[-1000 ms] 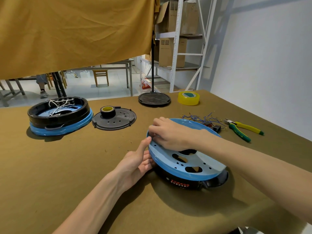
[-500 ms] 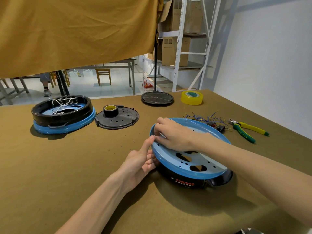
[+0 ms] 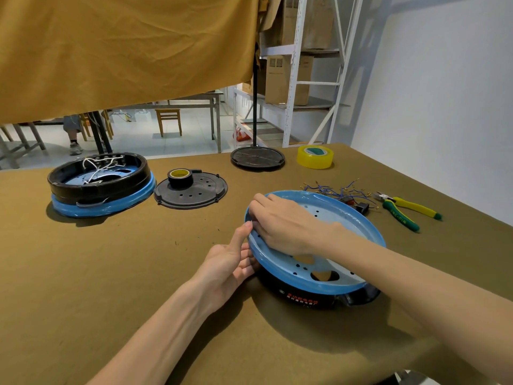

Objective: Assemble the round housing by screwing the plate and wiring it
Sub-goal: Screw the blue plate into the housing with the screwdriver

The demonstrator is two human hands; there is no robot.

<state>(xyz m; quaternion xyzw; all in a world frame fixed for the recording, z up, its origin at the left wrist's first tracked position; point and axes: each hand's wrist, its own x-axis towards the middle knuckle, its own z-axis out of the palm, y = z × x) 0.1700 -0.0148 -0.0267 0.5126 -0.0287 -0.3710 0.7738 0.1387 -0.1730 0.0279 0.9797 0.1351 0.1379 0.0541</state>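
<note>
A: How far along was it?

B: Early, by my reading. The round housing (image 3: 313,276) lay on the tabletop (image 3: 111,273), blue side up, and no screws or wires showed on it. The loose wires (image 3: 336,190) sat untouched just behind the housing, pliers (image 3: 408,211) beyond them.

A: And the plate?

B: The black perforated plate (image 3: 191,191) lay well to the left of the housing, a tape roll (image 3: 180,177) on it. Not fitted.

A: Hands?

B: Left hand (image 3: 230,265) braced the housing's left rim, thumb raised against the edge. Right hand (image 3: 283,223) rested on the blue face, fingers curled at that rim; pinching something or not, I couldn't tell.

A: The housing's look?

B: Black body, blue rimmed face with small holes and larger cut-outs.
</note>
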